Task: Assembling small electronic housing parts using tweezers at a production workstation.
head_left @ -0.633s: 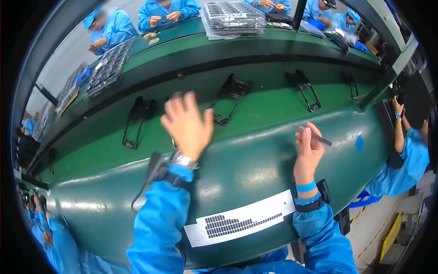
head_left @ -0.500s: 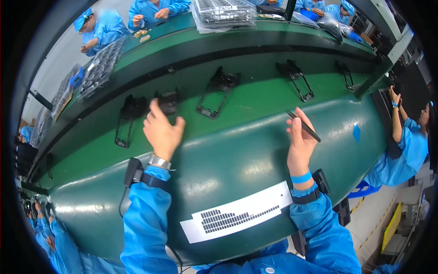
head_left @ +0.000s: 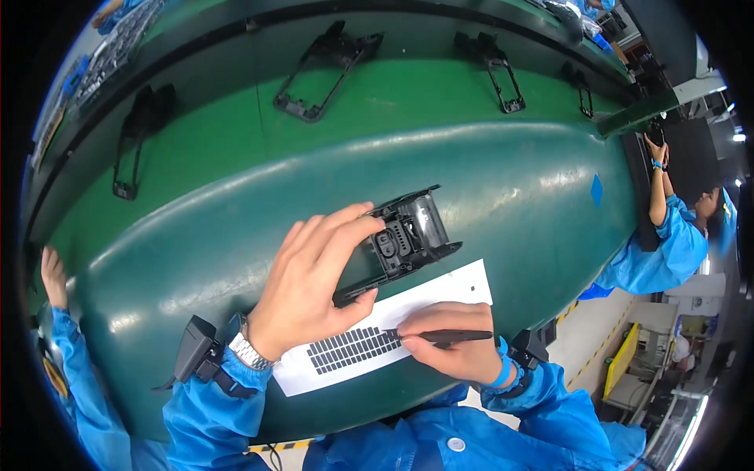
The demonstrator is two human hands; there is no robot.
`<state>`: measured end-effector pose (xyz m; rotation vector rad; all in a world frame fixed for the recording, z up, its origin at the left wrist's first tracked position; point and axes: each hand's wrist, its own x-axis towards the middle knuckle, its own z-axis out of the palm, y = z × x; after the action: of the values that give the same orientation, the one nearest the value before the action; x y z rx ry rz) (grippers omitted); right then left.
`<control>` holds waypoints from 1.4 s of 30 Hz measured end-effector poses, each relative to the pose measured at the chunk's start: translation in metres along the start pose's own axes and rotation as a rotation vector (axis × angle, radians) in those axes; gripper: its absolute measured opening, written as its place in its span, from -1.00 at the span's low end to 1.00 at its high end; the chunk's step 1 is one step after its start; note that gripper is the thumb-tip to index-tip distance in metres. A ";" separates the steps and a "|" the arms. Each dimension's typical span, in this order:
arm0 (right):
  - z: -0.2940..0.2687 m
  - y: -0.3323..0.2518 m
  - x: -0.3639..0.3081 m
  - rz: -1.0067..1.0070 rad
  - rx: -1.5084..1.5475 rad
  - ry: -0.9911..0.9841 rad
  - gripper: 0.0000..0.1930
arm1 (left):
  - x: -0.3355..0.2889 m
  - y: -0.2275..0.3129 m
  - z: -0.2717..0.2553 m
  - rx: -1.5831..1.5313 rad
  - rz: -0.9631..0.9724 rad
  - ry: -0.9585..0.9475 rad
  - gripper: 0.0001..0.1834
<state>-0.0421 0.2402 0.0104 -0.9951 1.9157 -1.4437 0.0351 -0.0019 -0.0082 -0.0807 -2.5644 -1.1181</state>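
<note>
A black plastic frame lies over the green mat, its boxy end pointing away to the right. My left hand is closed on its near left part, and the palm and fingers hide much of it. Just below is a white sheet with rows of small black rectangular pieces, partly covered by both hands. My right hand pinches black tweezers low over the right end of those rows. Whether the tips hold a piece is too small to tell.
Beyond the mat runs a green belt carrying similar black frames. A blue patch sits on the mat's right side. One co-worker is at the right, and another person's hand rests at the left edge.
My left hand has taken a black frame from the belt and brought it near, over the mat. My right hand has moved down and left with the tweezers, to the sheet. The view has tilted downward.
</note>
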 end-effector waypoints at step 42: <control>-0.019 -0.013 0.018 -0.153 0.162 0.031 -0.86 | -0.007 0.004 -0.013 0.058 -0.030 -0.208 0.04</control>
<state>-0.0647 0.2342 0.0288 -1.0669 1.7438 -1.6800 0.0465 -0.0082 0.0006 -0.1515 -2.7878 -1.0968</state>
